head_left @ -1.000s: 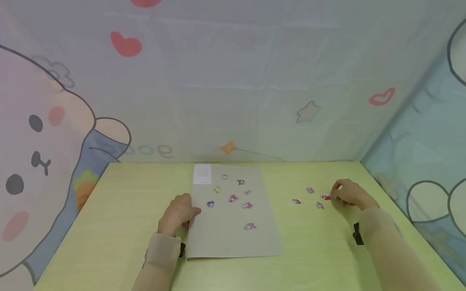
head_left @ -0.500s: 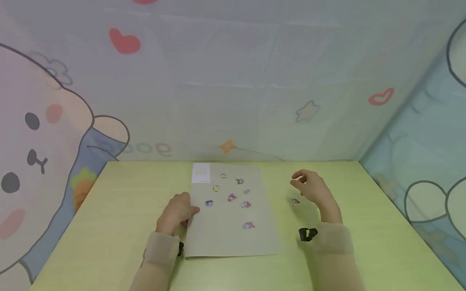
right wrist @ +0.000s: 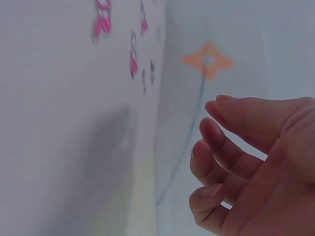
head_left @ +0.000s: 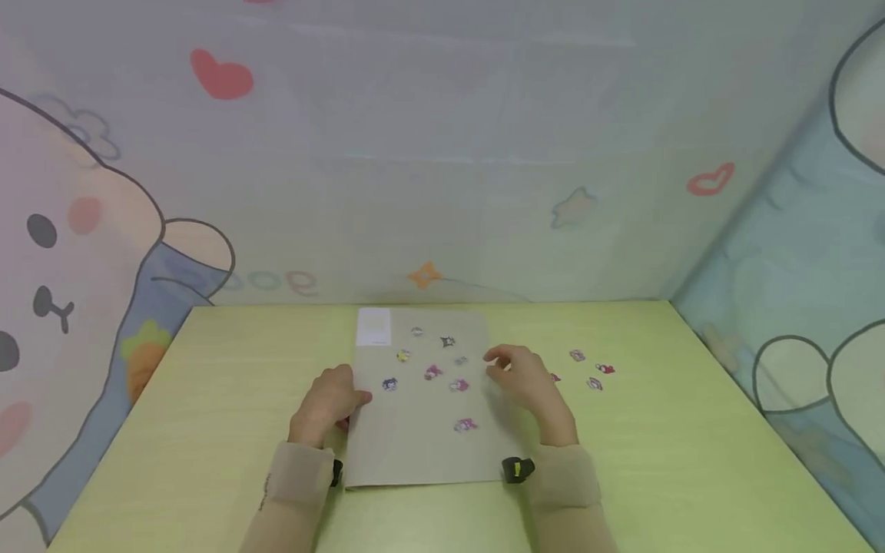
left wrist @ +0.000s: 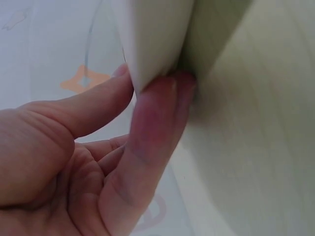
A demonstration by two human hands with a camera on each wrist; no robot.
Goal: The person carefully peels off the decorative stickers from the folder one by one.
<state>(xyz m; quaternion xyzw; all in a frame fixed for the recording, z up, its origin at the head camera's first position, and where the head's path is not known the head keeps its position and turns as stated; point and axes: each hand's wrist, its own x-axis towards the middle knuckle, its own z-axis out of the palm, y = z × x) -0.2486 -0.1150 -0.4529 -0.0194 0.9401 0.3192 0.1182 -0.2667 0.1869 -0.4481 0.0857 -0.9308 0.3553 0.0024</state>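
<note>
Flat grey card sheet (head_left: 429, 430) at the centre of a pale green table (head_left: 207, 430), long edges running from 6 to 12 o'clock. Scattered over its far half, small stickers (head_left: 432, 372), mostly pink and purple. At 3 o'clock of the sheet, loose on the table, a few more small stickers (head_left: 594, 382).

Left hand (head_left: 330, 403) at the sheet's 9 o'clock edge, thumb above and a fingertip (left wrist: 162, 113) beneath, pinching the lifted edge. Right hand (head_left: 525, 380) hovering over the sheet's 3 o'clock edge, fingers (right wrist: 221, 142) loosely curled; whether a sticker sits between the fingertips cannot be told.

Likely handling: sheet light, thin, bendable, prone to sliding on the smooth table, so best held at an edge. Stickers near weightless, flimsy, tacky on one side; best taken by fingertip pinch at a rim.
</note>
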